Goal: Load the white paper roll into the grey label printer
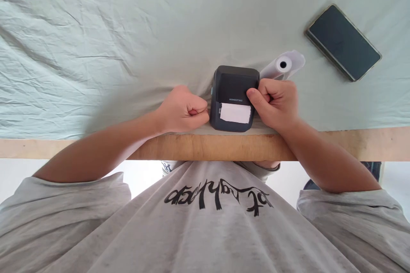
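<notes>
A small black label printer (237, 81) lies flat near the table's front edge, its lid down. A strip of white paper (235, 113) sticks out of its slot toward me. My right hand (277, 102) is closed at the printer's right side, with the thumb resting on the lid and the other fingers curled against the side. On the left, my left hand (185, 108) forms a loose fist beside the printer. Its knuckles are at or very close to the printer's left edge; nothing shows in its fingers.
Behind my right hand lies a white paper roll (275, 67) with a dark core and a loose end. A dark-screened phone (344, 42) in a clear case rests farther right. A wrinkled pale green cloth (96, 51) covers the table, leaving a wooden front edge (205, 147) bare.
</notes>
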`<move>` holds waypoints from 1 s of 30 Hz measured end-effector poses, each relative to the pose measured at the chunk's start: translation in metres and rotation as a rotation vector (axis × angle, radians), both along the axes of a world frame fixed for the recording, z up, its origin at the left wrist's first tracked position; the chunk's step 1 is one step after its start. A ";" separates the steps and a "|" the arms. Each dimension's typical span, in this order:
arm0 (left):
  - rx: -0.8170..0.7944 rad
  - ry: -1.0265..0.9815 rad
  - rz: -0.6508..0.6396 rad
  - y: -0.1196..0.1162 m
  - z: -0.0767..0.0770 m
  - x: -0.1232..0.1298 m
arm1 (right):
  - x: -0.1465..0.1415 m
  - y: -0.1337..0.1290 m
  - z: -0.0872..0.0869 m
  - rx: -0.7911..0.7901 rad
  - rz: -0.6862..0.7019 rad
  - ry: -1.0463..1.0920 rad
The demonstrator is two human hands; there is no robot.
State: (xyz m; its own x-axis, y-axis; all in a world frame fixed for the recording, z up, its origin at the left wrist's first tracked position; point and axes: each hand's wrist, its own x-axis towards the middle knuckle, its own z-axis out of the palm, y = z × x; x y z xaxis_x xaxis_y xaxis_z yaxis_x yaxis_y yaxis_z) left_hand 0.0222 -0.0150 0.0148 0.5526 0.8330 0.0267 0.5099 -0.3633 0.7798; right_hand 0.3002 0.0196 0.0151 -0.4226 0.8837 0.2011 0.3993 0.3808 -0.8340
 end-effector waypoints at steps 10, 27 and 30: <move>0.055 -0.010 -0.056 0.002 -0.002 0.000 | 0.004 -0.001 0.006 -0.066 0.035 -0.045; 0.163 -0.073 -0.084 0.002 -0.002 -0.005 | 0.005 0.004 0.007 0.074 0.137 -0.005; 0.203 -0.052 -0.069 -0.001 -0.004 -0.008 | 0.004 0.005 0.003 0.126 0.159 0.058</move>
